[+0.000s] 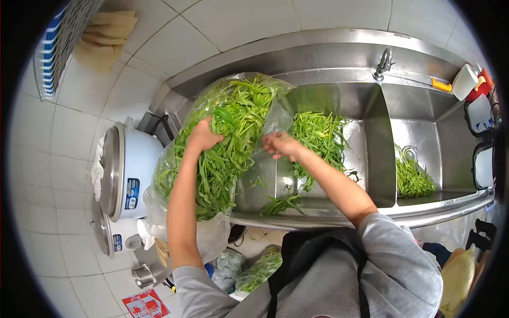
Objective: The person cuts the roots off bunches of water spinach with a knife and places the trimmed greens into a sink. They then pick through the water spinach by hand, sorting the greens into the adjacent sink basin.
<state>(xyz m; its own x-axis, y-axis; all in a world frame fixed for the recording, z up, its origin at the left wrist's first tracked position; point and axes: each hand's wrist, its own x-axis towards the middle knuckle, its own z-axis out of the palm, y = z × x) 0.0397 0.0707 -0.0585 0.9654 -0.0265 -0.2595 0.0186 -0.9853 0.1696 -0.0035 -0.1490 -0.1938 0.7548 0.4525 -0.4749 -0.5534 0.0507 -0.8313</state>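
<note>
A large clear plastic bag [284,87] full of leafy greens [225,164] rests over the left end of the steel sink. My left hand [203,137] is closed on a bunch of greens in the bag, thumb apart from the fingers and some fingertips hidden among leaves. At the bag's right edge, my right hand [281,146] has its fingers curled in against the plastic. Just beyond it, a pile of loose greens [318,138] lies in the sink's middle basin [359,143], and a few stray leaves [283,204] lie nearer the front rim.
More greens [412,179] lie in the right basin [429,132]. A faucet [384,63] rises at the back wall. A yellow-handled tool [441,85] and white container [465,81] sit on the right ledge. Lidded pale-blue pots [143,169] stand left; bagged greens [262,267] are on the floor.
</note>
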